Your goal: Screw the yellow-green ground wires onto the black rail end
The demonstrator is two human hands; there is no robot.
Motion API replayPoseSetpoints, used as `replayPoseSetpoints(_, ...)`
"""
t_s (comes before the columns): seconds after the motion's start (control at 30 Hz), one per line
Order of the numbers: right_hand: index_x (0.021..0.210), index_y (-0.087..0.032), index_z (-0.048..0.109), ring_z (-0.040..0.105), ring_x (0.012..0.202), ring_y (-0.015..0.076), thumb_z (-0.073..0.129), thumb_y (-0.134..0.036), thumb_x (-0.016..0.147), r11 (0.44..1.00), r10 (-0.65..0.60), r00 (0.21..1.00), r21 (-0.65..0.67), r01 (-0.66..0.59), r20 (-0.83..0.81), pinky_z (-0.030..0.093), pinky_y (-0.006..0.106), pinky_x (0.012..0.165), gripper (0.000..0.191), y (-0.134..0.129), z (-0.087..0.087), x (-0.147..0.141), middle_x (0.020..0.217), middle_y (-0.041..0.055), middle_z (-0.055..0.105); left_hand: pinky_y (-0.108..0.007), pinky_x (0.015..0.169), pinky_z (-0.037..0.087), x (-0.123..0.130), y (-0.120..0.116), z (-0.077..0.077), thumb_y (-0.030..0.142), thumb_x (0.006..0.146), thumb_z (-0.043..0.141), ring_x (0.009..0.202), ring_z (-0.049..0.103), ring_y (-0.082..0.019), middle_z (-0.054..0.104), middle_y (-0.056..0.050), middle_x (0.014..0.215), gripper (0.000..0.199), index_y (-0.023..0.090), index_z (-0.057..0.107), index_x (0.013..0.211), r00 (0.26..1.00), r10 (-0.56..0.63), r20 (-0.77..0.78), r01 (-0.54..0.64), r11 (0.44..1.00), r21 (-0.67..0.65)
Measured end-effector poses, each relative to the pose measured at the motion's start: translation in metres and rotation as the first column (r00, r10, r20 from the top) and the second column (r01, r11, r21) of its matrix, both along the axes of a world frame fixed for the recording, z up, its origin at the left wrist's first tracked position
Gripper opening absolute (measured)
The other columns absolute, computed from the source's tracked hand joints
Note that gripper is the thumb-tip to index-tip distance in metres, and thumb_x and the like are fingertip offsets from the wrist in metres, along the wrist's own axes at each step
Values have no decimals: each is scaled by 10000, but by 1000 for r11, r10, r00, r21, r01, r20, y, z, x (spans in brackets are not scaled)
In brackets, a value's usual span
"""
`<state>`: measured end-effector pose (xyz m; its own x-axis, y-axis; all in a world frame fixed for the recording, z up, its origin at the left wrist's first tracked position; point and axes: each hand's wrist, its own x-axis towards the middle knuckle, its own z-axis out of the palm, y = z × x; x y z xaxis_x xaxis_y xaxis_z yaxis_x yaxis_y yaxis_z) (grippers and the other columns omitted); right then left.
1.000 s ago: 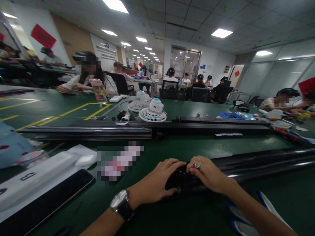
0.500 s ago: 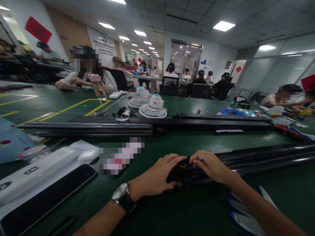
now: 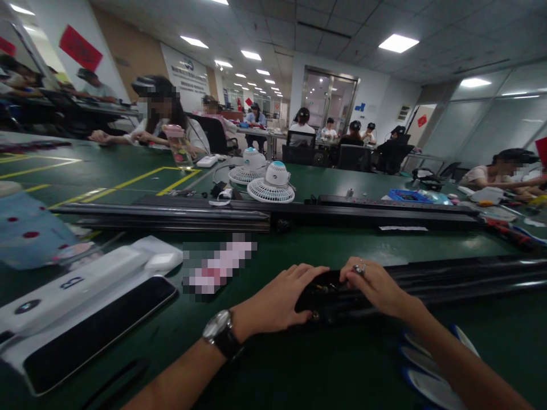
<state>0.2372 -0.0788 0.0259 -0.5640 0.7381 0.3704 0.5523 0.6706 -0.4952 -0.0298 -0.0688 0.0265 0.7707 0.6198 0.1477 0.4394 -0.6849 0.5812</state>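
A long, glossy black bar [image 3: 461, 282] lies across the table, its left end between my hands. My left hand [image 3: 277, 299], with a watch [image 3: 220, 329] on the wrist, wraps round that end, fingers over the top and thumb at the near side. Small brass-coloured fittings show at the bar's end near the thumb. My right hand [image 3: 376, 285], wearing a ring, is curled in a pinch on top of the bar just right of the left fingertips. What the pinch holds is hidden.
Left are a phone [image 3: 102, 333], a white device [image 3: 85, 282] and a blue dotted container [image 3: 32, 228]. More dark bars [image 3: 179, 216] cross the table beyond, with two white fans [image 3: 273, 182] behind them. Gloves [image 3: 427, 381] lie under my right forearm. Co-workers sit around.
The camera view has turned a little to the left. My right hand has drawn slightly right, widening the gap to the left fingertips. The left hand keeps its hold on the bar's end.
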Motion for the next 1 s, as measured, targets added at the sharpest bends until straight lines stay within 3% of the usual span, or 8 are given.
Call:
replayPoseSetpoints(0.13,1002,-216,612,586,860,169,378,-301,1048,997,83,995,-6,-83,60,438,323,830,253,0,-1,-5,902,24,636,-500,1060,383,4,-1,0,366,738,803,1247,469,-297,446,-62,1427,925,361,269,1494,999,41,-26,-41,999,19)
replayPoseSetpoints(0.33,929,-212,608,581,803,166,338,-325,1056,1000,-27,1000,2,26,14,445,306,762,319,1,-1,1,853,22,622,-484,1064,378,3,0,-2,264,750,779,1238,470,-278,422,-48,1443,949,395,219,1505,999,11,-44,-10,1000,26)
replayPoseSetpoints(0.53,970,-215,613,593,850,168,356,-330,1052,998,55,997,-23,-54,50,451,317,819,293,1,-1,-4,899,27,642,-475,1044,390,5,1,-3,422,775,760,1223,473,-293,446,-62,1408,845,352,303,1481,999,29,-41,-27,998,53)
replayPoseSetpoints(0.73,913,-212,599,582,767,158,316,-361,1060,1000,-24,1000,-16,24,-10,448,293,728,352,2,-3,0,828,17,606,-468,1051,387,4,1,-2,285,770,758,1230,467,-278,430,-54,1422,887,386,256,1494,998,-1,-56,5,998,62)
replayPoseSetpoints(0.87,957,-219,609,601,840,168,323,-358,1058,998,52,998,-20,-52,24,460,312,807,334,3,-5,-3,896,27,640,-483,1043,391,6,1,-1,358,760,774,1223,468,-294,444,-62,1403,871,362,287,1482,998,8,-57,-5,998,55)
replayPoseSetpoints(1.0,887,-214,598,584,782,169,323,-370,1054,999,-31,999,5,32,-13,458,306,747,357,4,-6,2,825,25,614,-481,1034,396,7,1,-2,330,780,749,1226,467,-297,425,-69,1421,861,365,265,1492,998,19,-56,-15,997,73)
